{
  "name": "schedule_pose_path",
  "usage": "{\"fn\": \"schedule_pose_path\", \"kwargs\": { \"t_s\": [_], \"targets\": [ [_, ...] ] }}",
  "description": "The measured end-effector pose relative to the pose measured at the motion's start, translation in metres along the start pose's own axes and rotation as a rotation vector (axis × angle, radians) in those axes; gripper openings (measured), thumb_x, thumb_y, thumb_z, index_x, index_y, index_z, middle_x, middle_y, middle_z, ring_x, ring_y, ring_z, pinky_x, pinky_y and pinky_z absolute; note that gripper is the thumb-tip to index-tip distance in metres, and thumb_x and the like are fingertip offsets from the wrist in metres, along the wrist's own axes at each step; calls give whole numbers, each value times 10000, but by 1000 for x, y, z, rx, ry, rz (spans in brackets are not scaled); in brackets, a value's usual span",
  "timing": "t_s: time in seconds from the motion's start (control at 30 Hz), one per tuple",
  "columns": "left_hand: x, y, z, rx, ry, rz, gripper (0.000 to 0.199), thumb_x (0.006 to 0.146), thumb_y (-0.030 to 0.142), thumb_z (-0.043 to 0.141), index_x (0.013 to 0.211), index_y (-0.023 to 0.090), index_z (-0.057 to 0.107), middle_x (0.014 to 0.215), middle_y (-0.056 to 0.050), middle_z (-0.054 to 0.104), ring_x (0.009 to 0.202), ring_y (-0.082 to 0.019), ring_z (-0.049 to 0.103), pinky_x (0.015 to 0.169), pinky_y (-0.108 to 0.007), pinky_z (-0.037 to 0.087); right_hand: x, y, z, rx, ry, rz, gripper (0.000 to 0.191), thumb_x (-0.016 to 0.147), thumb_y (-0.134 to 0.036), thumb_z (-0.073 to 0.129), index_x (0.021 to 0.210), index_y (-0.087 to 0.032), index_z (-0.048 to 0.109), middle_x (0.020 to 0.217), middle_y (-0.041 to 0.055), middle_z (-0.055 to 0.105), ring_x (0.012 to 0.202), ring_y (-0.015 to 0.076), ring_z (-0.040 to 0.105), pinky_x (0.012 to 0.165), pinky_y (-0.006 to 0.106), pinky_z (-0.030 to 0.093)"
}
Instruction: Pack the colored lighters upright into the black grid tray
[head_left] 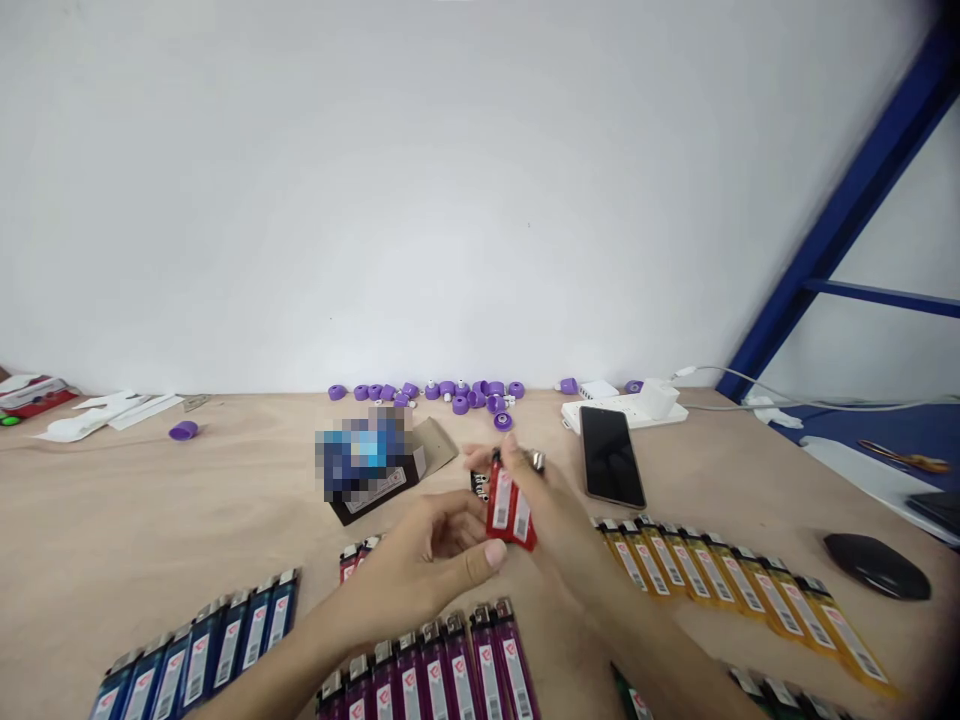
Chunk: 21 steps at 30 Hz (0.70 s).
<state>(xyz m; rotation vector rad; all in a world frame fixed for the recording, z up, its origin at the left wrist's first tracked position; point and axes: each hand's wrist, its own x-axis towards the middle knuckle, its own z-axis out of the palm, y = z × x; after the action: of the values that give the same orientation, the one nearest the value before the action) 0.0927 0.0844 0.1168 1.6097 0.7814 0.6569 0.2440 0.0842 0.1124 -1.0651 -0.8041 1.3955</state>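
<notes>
Red lighters (510, 508) with white labels are held upright over the middle of the table by my right hand (536, 490), its fingers wrapped round their tops. My left hand (442, 560) is just left of them, fingers curved and apart, the thumb tip close to the lighters' lower edge, with nothing in it. Below my hands lies a row of purple lighters (435, 670). Blue lighters (199, 650) lie at the lower left, partly beside my left forearm. Yellow lighters (720, 580) form a row on the right. A few more red lighters (352, 560) show behind my left wrist.
A dark box (379, 495) with a blurred top stands left of centre. Purple caps (461, 400) line the wall. A phone (611, 455), a white power strip (667, 412) and a black mouse (876, 566) are on the right. Green lighters (780, 695) lie near the front edge.
</notes>
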Motion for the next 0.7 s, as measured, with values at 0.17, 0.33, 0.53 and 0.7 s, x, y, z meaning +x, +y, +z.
{"fn": "schedule_pose_path", "kwargs": {
  "t_s": [0.17,0.33,0.53,0.7],
  "targets": [
    [-2,-12,11,-534,-113,-93,310,864,467,687,888,162,641,707,-25,680,661,-161,672,716,-319,536,-18,3,7,-275,-298,112,562,815,-730,548,1046,-222,612,593,-56,580,307,82,438,292,212,329],
    [2,-7,14,-408,16,-44,382,936,504,551,814,146,603,664,-32,653,537,-130,619,566,-258,517,-5,-11,-7,-546,-318,-268,342,930,-533,504,831,-210,555,546,-53,547,475,122,567,449,218,421],
    [15,-13,1,44,123,25,424,945,549,410,813,171,548,686,-22,604,550,-165,608,585,-316,523,19,-13,-26,-702,-201,-483,188,901,-351,563,788,-205,595,684,-14,663,629,137,624,603,242,477],
    [25,-38,-22,320,319,52,310,943,434,437,947,170,599,640,38,482,553,-141,452,547,-250,360,49,-7,-54,-759,11,-483,202,900,-372,535,824,-204,617,644,11,683,590,175,659,548,262,474]
  ]
}}
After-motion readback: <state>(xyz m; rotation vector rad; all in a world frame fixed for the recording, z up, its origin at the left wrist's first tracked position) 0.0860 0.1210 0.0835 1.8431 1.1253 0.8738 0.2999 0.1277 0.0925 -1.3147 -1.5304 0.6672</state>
